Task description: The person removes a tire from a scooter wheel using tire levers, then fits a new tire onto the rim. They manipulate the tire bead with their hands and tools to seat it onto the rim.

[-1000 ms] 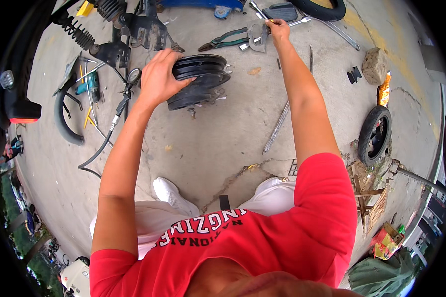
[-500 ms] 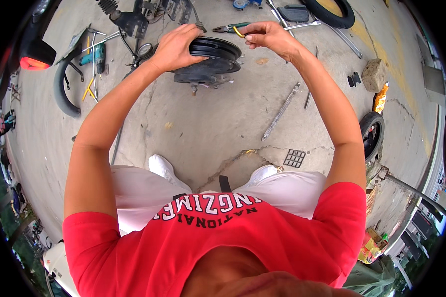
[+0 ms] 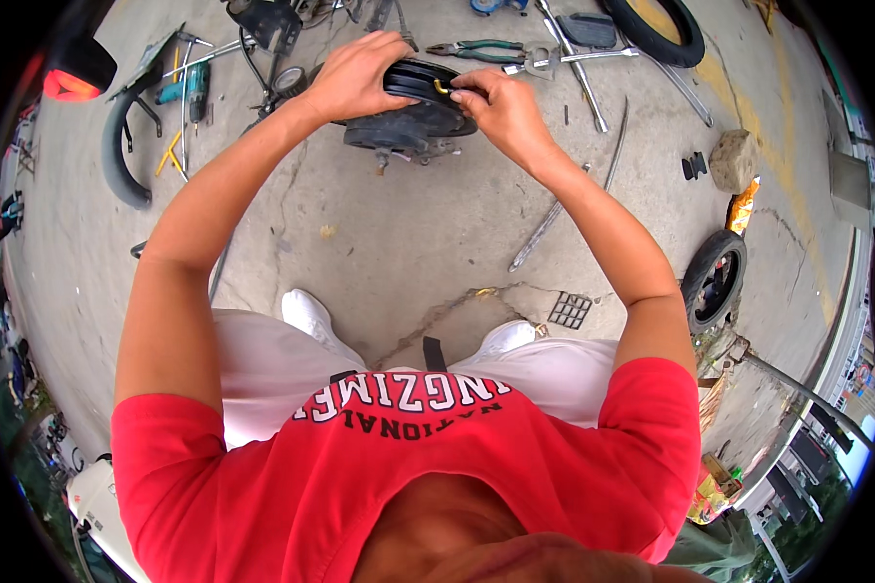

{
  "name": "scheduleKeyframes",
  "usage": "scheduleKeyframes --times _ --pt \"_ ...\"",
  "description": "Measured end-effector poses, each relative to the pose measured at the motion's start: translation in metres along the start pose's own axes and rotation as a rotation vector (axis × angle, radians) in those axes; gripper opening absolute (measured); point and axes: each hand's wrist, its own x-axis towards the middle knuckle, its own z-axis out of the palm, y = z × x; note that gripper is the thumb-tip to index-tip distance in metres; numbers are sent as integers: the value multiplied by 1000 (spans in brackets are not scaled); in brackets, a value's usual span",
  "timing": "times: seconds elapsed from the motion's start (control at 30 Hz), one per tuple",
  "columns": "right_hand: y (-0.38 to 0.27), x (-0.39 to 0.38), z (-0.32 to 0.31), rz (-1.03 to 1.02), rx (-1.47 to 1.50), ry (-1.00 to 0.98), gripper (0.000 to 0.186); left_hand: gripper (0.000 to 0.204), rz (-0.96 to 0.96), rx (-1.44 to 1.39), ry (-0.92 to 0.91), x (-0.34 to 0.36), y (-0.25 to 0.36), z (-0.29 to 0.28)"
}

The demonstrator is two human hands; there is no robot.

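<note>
Left hand [image 3: 352, 73] clamped over the top left edge of a small black wheel [image 3: 413, 112], fingers curled on its rim, palm down. Right hand [image 3: 501, 112] on the wheel's right side, fingertips pinched narrow on a small yellowish piece [image 3: 441, 88] at the rim's upper face; what the piece is, cannot tell. Both hands touch the wheel; it sits between them, lying roughly flat on the concrete floor [image 3: 408, 243], straight ahead of the person, far from the knees. Some metal hub parts show under its near edge.

Just beyond the wheel: green-handled pliers [image 3: 476, 47], then several long metal bars [image 3: 574, 68] laid crossing one another. A further thin bar [image 3: 554, 219] lies on the floor below the right forearm, well apart from the wheel. Top right, a black tyre [image 3: 656, 34] partly cut by the frame edge. Right side, a grey stone [image 3: 734, 160] with an orange wrapper [image 3: 742, 209] beside it, and below these a small upright tyre [image 3: 715, 282]. A small square drain grate [image 3: 570, 310] set in the floor near the right knee.

Left side: a curved black tyre piece [image 3: 122, 160], a teal power drill [image 3: 194, 83], yellow-handled tool [image 3: 172, 151] near it. Person squatting, red shirt, white trousers, white shoes [image 3: 306, 316]
</note>
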Motion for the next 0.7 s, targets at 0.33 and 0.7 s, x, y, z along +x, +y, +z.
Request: scheduleKeyframes --times 0.33,0.7 --pt "-2 3 9 94 175 94 18 47 -8 0 -23 2 7 3" --pt "-4 -1 14 50 155 149 12 51 2 -26 4 1 6 5"
